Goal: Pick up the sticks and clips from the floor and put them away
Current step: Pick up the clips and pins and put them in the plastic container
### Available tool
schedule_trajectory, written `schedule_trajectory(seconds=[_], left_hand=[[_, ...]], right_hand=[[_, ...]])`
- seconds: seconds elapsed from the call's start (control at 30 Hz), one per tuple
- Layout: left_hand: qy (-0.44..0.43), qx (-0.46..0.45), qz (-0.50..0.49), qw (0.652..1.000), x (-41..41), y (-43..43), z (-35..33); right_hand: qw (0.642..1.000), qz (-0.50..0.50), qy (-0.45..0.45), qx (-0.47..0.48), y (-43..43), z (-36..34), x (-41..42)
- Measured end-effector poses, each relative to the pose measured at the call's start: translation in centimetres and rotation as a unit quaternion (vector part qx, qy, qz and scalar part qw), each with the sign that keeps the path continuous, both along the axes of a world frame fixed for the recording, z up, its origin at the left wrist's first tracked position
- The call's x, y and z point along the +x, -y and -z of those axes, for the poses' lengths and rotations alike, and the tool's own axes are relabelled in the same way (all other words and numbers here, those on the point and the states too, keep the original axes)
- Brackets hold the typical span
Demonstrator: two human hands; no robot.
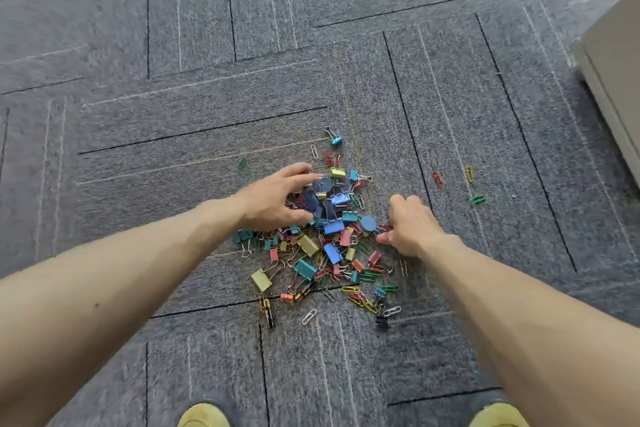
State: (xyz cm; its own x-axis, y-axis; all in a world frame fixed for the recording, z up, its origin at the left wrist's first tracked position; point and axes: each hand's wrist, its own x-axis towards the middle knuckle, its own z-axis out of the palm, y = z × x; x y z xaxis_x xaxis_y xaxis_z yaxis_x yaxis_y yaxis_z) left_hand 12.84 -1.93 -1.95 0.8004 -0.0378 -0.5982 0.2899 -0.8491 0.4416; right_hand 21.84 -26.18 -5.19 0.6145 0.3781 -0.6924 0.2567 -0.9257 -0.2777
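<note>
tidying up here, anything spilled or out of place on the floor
Yes: a heap of clips lies spilled on the carpet. Three strays lie apart to the right: a red clip, a yellow clip and a green clip.

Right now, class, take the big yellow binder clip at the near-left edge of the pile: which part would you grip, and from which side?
Pinch the yellow binder clip by its boxy body, across the two side edges, coming from the near left, where bare carpet borders it. Its wire handles point away into the pile, so they seem likelier to snag.
</note>
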Motion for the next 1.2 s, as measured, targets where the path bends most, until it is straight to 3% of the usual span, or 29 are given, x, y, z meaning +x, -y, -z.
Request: schedule_trajectory(seconds=[0.1, 0.23, 0.37, 0.53, 0.77, 0.87, 1.2], left_hand=[[0.020, 0.017, 0.011, 1.000, -1.8, -1.1, -1.3], [0.010, 0.150, -0.104, 0.983, -4.3, -1.6, -0.8], [-0.035, 0.139, -0.200, 0.969, -6.5, 0.4, 0.6], [-0.008, 0.122, -0.159, 0.980, -5.7, 3.6, 1.2], [-0.043, 0.140, -0.078, 0.986, -4.5, 4.1, 0.9], [-0.020, 0.145, -0.045, 0.988, -5.2, 4.5, 0.8], [0.012, 0.128, -0.075, 0.989, -6.3, 6.0, 1.1]], right_hand=[[1.000, -0.003, -0.017, -0.001, -0.3, -0.8, 0.5], [0.998, 0.006, -0.031, 0.050, 0.2, -2.0, -0.3], [0.997, -0.027, -0.030, 0.064, -1.5, -2.2, -2.8], [0.989, -0.133, 0.023, 0.066, -6.3, -2.3, -3.9], [0.966, -0.250, 0.070, 0.002, -7.1, -2.0, -4.2], [0.959, -0.268, 0.094, 0.009, -6.2, -1.5, -4.9], [0.955, -0.267, 0.109, 0.066, -4.8, -1.2, -6.2]])
